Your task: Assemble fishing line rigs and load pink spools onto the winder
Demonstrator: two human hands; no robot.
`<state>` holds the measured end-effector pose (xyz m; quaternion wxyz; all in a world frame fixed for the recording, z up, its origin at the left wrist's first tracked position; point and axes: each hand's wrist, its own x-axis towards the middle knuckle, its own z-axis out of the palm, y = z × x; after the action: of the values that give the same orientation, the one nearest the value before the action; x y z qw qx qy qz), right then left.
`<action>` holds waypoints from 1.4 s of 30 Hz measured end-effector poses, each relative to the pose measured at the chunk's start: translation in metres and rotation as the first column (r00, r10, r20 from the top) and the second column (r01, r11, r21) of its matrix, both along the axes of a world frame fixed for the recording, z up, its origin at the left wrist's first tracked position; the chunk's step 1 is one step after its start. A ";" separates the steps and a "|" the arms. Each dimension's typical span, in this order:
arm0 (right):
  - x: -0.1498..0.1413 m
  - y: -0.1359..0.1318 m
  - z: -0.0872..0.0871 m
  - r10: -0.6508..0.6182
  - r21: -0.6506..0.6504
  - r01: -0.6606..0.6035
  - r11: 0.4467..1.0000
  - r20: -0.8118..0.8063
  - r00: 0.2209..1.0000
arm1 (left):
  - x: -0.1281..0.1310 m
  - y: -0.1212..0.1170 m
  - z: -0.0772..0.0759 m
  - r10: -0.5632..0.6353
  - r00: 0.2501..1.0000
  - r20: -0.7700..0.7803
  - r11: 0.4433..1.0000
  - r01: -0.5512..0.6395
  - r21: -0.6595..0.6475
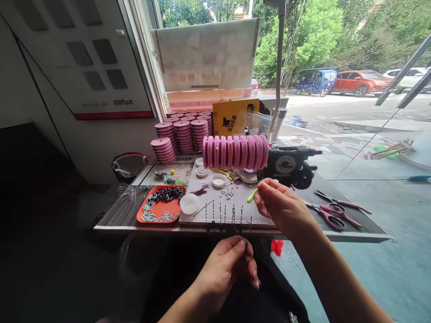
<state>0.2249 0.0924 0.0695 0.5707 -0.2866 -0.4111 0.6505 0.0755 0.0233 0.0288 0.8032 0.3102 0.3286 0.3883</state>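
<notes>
At left, beads fill part of the orange tray (159, 207); a bump at its near edge could spill them. Farther right, our left hand (232, 259) hangs before the near edge of the white board (199, 217), thumb and fingers pinched, on what we cannot tell. The green piece (251, 196) sits at the fingertips of our right hand (281, 204), also pinched, though whether around it is unclear; a slack pinch could lose it among the white beads (227, 193). Rightmost, a swinging forearm could knock the scissors (319, 209).

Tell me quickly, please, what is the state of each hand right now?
Left hand: closed in a pinch; whether it holds something thin cannot be told.
Right hand: closed, holding a small lime-green object.
</notes>
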 end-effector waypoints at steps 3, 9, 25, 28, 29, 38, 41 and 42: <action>0.000 0.001 -0.002 -0.010 -0.011 0.009 1.000 -0.010 1.000 | -0.003 -0.004 -0.003 0.016 1.000 -0.022 0.999 -0.016 -0.028; -0.001 0.003 -0.005 -0.014 0.000 0.014 1.000 -0.004 1.000 | -0.005 -0.008 -0.004 0.023 0.999 -0.037 0.998 -0.025 -0.059; 0.002 0.007 -0.006 -0.037 -0.005 0.037 0.999 0.006 0.999 | -0.019 -0.012 -0.006 -0.013 0.997 0.077 0.995 0.021 -0.094; 0.002 0.006 -0.007 -0.040 -0.006 0.040 0.999 0.016 0.999 | -0.019 -0.013 -0.007 -0.011 0.999 0.053 0.995 0.016 -0.096; 0.002 0.007 -0.007 -0.039 -0.005 0.039 0.999 0.020 0.999 | -0.019 -0.014 -0.007 -0.010 0.999 0.043 0.995 0.014 -0.094; 0.005 0.016 0.002 -0.096 0.083 0.084 0.993 0.151 0.984 | -0.015 0.017 0.014 -0.166 0.969 -0.181 0.936 0.212 0.280; 0.008 0.018 0.005 -0.096 0.067 0.086 0.994 0.160 0.982 | 0.004 0.043 0.034 -0.154 0.985 -0.076 0.953 0.168 0.254; 0.009 0.018 0.005 -0.100 0.065 0.091 0.994 0.162 0.982 | 0.012 0.051 0.041 -0.129 0.990 -0.058 0.962 0.139 0.234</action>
<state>0.2336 0.1107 0.0748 0.5734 -0.3424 -0.4610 0.5844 0.0876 0.0741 0.0694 0.7774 0.4338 0.2751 0.3631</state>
